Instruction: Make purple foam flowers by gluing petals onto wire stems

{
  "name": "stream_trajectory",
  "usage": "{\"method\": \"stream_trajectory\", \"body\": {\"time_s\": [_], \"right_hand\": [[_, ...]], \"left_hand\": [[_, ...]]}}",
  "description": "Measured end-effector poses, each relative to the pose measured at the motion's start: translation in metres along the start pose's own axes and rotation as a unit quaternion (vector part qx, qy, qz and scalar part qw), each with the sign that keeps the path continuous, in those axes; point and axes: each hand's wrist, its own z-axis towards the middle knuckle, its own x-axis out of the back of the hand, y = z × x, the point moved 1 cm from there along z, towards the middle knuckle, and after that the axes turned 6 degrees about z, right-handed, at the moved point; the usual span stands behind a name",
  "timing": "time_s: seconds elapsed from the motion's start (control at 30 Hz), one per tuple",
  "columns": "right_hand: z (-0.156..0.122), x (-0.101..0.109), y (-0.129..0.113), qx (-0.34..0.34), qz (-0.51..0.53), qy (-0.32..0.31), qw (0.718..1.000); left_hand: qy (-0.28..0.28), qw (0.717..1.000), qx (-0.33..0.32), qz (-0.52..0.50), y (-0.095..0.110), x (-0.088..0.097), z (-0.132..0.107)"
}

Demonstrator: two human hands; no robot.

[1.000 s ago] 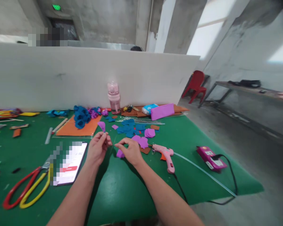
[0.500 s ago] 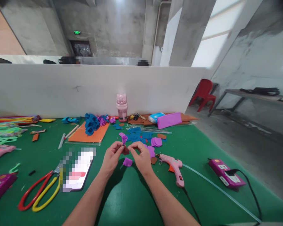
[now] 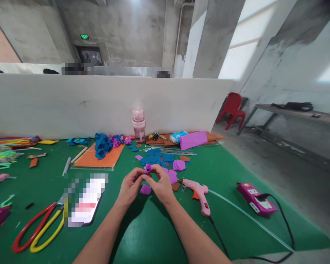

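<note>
Between my two hands, above the green table, is a small rolled purple paper flower (image 3: 147, 168). My left hand (image 3: 131, 186) pinches it from the left with closed fingers. From the right, my right hand (image 3: 160, 184) closes on its lower part, thumbs nearly meeting. The flower's base is hidden by the fingers. Just below the hands lies a loose purple petal piece (image 3: 145, 189). A stack of purple pieces (image 3: 179, 165) and scattered blue pieces (image 3: 154, 157) lie beyond my right hand. A pink glue gun (image 3: 197, 189) rests to its right.
Scissors (image 3: 34, 234) with red and yellow handles and a phone (image 3: 89, 200) lie left. Blue flowers (image 3: 102, 146) sit on an orange sheet (image 3: 85, 158). A pink bottle (image 3: 139, 126) stands against the white partition (image 3: 107, 102). A purple power strip (image 3: 255, 200) with a cable is right.
My right hand has come in closer to my left and both now hold the flower, which sits lower between the fingers. The whole view has shifted slightly.
</note>
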Motion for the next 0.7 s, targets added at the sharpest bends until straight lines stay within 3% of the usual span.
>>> {"method": "stream_trajectory", "body": {"time_s": [0.17, 0.33, 0.47, 0.7], "right_hand": [[0.001, 0.000, 0.001, -0.016, -0.008, 0.023, 1.000], [0.002, -0.003, 0.011, -0.135, 0.124, 0.015, 0.983], [0.002, -0.004, 0.012, -0.177, 0.197, 0.025, 0.964], [0.004, -0.003, 0.020, -0.201, 0.184, 0.035, 0.962]], "left_hand": [[-0.001, 1.000, 0.010, 0.006, 0.002, -0.002, 0.000], [-0.018, 0.999, 0.040, -0.031, -0.001, -0.005, -0.001], [-0.026, 0.997, 0.056, -0.044, -0.004, -0.005, 0.000], [-0.014, 0.989, 0.112, -0.091, -0.009, -0.008, 0.001]]}}
